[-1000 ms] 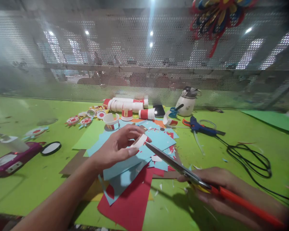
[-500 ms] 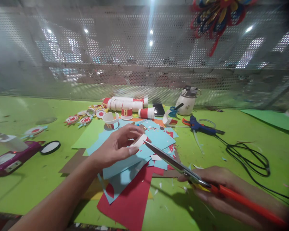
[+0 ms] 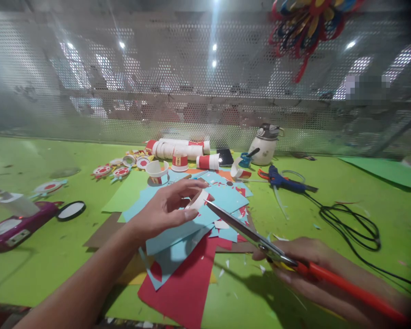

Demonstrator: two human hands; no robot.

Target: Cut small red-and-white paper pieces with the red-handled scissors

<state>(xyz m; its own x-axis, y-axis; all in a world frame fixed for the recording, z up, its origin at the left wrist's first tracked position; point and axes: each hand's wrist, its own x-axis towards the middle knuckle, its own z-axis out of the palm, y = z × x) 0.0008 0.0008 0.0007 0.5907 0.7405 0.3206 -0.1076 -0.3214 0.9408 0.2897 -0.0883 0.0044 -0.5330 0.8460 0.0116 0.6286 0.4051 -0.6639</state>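
Left hand (image 3: 164, 211): centre of the frame, raised over the paper pile; thumb and fingers (image 3: 191, 214) pinching a small white paper piece with a red edge (image 3: 199, 201).
Paper piece: centre of the frame, just right of the left fingertips, above the blue sheets; the scissor tip touches or nearly touches its lower right edge, cannot tell which.
Right hand (image 3: 301, 260): lower right of the frame, low over the tabletop, fingers curled tight round the handles of the scissors (image 3: 253, 237).
Scissors: orange handles run off toward the lower right corner; metal blades point up and left to the paper piece, pressed together or nearly so.
Paper pile (image 3: 188, 256): lower centre, overlapping blue sheets on a large red sheet, brown and yellow showing beneath; small scraps scattered beside it.
Tabletop (image 3: 55, 256): bright green, fills the lower half of the frame.
Paper cups (image 3: 180, 153): red and white, some lying, some upright, centre just above the pile.
Glue gun (image 3: 284, 180): blue and orange, right of centre, black cord (image 3: 356, 226) coiling toward the right edge.
White jug (image 3: 265, 145): behind the glue gun, against the perforated metal screen (image 3: 123, 91).
Purple toy car (image 3: 18, 224): left edge of the frame.
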